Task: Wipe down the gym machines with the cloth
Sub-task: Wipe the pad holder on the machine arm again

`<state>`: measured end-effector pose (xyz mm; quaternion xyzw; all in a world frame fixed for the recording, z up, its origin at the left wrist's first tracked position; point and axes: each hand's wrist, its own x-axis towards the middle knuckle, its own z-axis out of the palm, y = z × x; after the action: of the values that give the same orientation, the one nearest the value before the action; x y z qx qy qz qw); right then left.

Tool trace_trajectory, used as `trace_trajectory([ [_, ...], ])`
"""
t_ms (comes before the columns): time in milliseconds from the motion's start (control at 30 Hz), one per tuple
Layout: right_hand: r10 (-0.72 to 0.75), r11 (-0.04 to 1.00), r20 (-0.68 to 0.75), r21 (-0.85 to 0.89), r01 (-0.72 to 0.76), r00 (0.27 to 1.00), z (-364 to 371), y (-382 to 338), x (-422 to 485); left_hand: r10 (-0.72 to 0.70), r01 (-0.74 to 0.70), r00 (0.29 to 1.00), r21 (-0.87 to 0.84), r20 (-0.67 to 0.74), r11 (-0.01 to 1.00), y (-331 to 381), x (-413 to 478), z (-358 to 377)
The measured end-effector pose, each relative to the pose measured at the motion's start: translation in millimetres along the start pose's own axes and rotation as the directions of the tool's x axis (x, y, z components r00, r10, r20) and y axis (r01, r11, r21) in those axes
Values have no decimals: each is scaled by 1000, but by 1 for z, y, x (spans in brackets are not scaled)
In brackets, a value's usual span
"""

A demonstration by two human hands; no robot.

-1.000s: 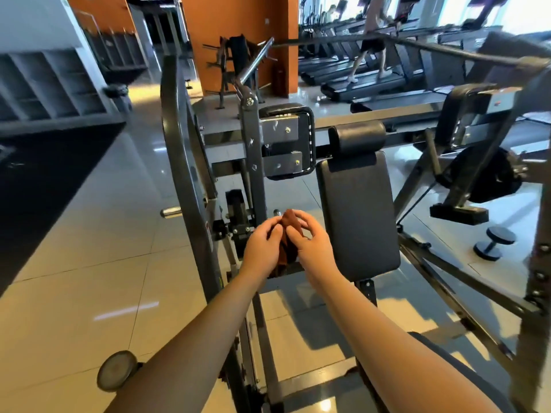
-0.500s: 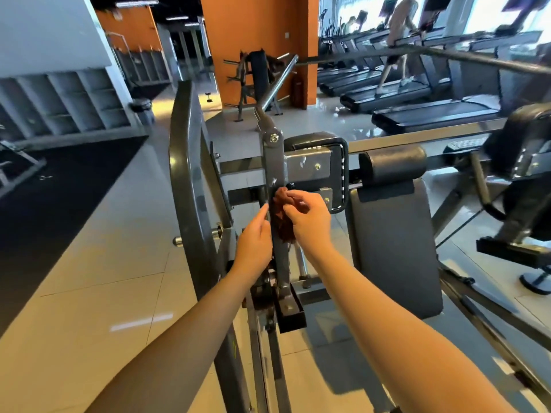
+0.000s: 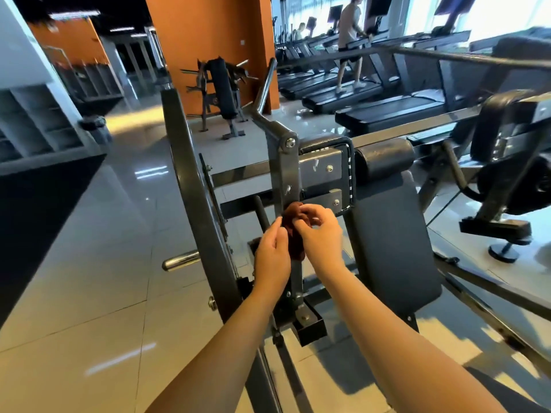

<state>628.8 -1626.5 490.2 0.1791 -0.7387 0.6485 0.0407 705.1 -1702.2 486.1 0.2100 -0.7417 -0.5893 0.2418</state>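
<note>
A dark red-brown cloth (image 3: pixel 293 234) is bunched against the grey upright arm (image 3: pixel 285 174) of a gym machine in front of me. My right hand (image 3: pixel 320 234) pinches the cloth's top with curled fingers. From the left, my left hand (image 3: pixel 272 257) holds the same cloth, its fingers mostly hidden behind it. The machine's black back pad (image 3: pixel 390 234) stands just to the right of my hands.
A curved dark frame bar (image 3: pixel 190 186) with a chrome peg (image 3: pixel 180 260) rises at left. More machine frame and a weight plate (image 3: pixel 536 186) sit at right. Treadmills (image 3: pixel 387 111) line the back, a person walking on one. Tiled floor (image 3: pixel 89 278) lies to the left.
My view has shifted closer and to the machine's left. Both hands carried the cloth from in front of the machine onto the upright arm and keep working it there.
</note>
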Motion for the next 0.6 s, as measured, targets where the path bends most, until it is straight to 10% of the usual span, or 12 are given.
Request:
trace_trajectory([
  [600,-28,1000,27,-3,28,999,5,1,1,-47,45,998,-83,-28,996,-6,2,3],
])
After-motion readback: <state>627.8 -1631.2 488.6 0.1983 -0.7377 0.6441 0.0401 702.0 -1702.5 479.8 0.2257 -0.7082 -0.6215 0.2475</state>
